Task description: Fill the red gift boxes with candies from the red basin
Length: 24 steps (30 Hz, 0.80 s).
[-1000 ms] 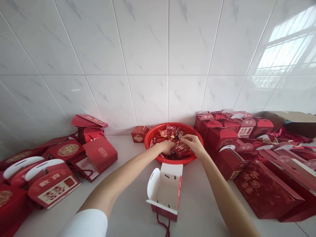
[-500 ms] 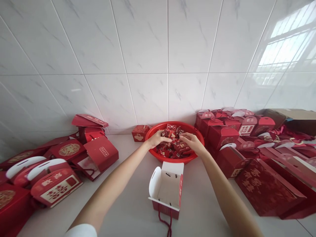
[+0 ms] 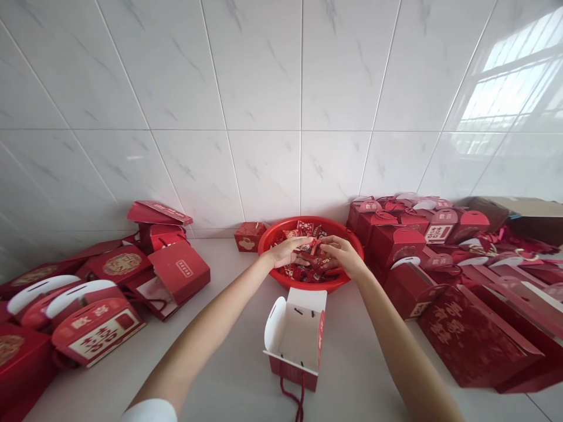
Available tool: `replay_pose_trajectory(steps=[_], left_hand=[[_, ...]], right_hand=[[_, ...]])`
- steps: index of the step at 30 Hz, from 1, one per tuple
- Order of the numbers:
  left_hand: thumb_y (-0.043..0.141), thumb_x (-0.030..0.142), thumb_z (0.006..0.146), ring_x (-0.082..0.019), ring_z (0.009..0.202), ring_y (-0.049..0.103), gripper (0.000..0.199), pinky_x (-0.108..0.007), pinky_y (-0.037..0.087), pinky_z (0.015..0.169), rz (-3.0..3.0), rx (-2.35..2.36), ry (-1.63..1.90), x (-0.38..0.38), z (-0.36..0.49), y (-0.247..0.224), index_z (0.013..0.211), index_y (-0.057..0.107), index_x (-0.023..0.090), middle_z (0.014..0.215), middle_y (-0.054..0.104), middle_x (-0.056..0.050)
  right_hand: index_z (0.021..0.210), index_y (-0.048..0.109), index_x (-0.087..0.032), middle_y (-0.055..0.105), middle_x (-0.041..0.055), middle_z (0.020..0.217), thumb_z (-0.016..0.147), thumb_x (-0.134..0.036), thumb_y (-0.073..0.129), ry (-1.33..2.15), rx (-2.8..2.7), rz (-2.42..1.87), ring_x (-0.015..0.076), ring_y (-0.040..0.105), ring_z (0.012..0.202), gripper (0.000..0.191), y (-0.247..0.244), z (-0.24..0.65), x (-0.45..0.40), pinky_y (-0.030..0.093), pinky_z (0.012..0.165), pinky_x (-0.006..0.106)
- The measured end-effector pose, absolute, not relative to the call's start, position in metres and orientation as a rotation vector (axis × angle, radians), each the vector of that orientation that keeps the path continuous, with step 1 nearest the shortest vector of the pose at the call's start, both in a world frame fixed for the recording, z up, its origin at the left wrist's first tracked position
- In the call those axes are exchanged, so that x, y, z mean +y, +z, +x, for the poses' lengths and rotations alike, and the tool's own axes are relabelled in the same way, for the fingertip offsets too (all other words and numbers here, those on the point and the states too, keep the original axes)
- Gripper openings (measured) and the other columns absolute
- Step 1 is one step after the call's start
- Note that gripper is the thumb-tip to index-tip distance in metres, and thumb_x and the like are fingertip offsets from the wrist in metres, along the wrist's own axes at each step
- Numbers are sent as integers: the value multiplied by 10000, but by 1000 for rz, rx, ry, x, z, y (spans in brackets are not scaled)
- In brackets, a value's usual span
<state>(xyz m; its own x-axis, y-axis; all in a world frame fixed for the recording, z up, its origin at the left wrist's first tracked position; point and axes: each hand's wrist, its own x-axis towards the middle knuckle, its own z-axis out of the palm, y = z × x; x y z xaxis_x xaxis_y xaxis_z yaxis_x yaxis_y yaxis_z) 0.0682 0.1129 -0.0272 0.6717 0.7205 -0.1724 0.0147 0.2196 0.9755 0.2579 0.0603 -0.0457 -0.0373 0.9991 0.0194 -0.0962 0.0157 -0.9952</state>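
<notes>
A red plastic basin stands against the wall, filled with small red wrapped candies. Over its left side, my left hand is closed, with a wrapped candy at its fingertips. My right hand reaches in from the right, fingers curled and pinched at the candies close to the left fingertips. What lies under the right fingers is partly hidden. In front of the basin sits an open red gift box, its white inside showing no candy, with a dark red cord handle hanging toward me.
Several red gift boxes lie along the left. More boxes crowd the right side, with a brown cardboard box behind them. A small red box touches the basin's left. White tiled wall closes off the back.
My left hand has shifted slightly right, bringing its fingertips closer to my right hand and a wrapped candy between them. The gift box stays in place.
</notes>
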Motion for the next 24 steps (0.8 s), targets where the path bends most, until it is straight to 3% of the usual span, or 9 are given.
replay_pose_trajectory(steps=[4, 9, 13, 16, 20, 24], left_hand=[[642, 481, 888, -216, 814, 730, 379, -320, 575, 743, 1216, 702, 457, 114, 70, -27, 1030, 678, 132, 869, 751, -101], [639, 442, 917, -217, 793, 747, 358, -327, 587, 748, 1178, 690, 436, 113, 72, -28, 1087, 651, 127, 872, 760, -98], [649, 427, 922, -221, 774, 752, 377, -344, 597, 731, 1186, 698, 462, 108, 72, -28, 1158, 608, 135, 934, 753, -101], [657, 415, 919, -204, 681, 740, 334, -288, 576, 618, 1215, 749, 511, 107, 72, -30, 1095, 617, 135, 838, 737, -64], [697, 413, 888, -128, 517, 659, 296, -205, 457, 458, 1230, 788, 603, 114, 73, -35, 978, 638, 138, 723, 691, -13], [706, 381, 876, -107, 555, 642, 241, -215, 477, 515, 1248, 777, 743, 121, 72, -36, 946, 672, 152, 806, 713, -24]], right_hand=[[961, 639, -189, 660, 5, 808, 745, -285, 750, 1293, -1201, -1126, 133, 653, 607, 261, -43, 257, 59, 587, 499, 250], [990, 646, -192, 666, -9, 791, 705, -265, 788, 1291, -1241, -1142, 114, 622, 569, 326, -43, 256, 59, 570, 481, 235], [834, 622, -181, 648, -22, 704, 648, -282, 834, 1294, -1235, -1192, 115, 613, 531, 299, -44, 254, 61, 560, 477, 239], [745, 597, -176, 626, -31, 648, 604, -344, 861, 1301, -1240, -1177, 107, 591, 509, 343, -44, 255, 61, 545, 460, 229], [727, 588, -182, 635, -28, 654, 529, -423, 892, 1271, -1162, -1062, 123, 594, 544, 436, -44, 257, 61, 540, 452, 239], [708, 560, -191, 666, -17, 685, 527, -416, 901, 1258, -1055, -984, 118, 596, 517, 446, -46, 258, 63, 506, 436, 225]])
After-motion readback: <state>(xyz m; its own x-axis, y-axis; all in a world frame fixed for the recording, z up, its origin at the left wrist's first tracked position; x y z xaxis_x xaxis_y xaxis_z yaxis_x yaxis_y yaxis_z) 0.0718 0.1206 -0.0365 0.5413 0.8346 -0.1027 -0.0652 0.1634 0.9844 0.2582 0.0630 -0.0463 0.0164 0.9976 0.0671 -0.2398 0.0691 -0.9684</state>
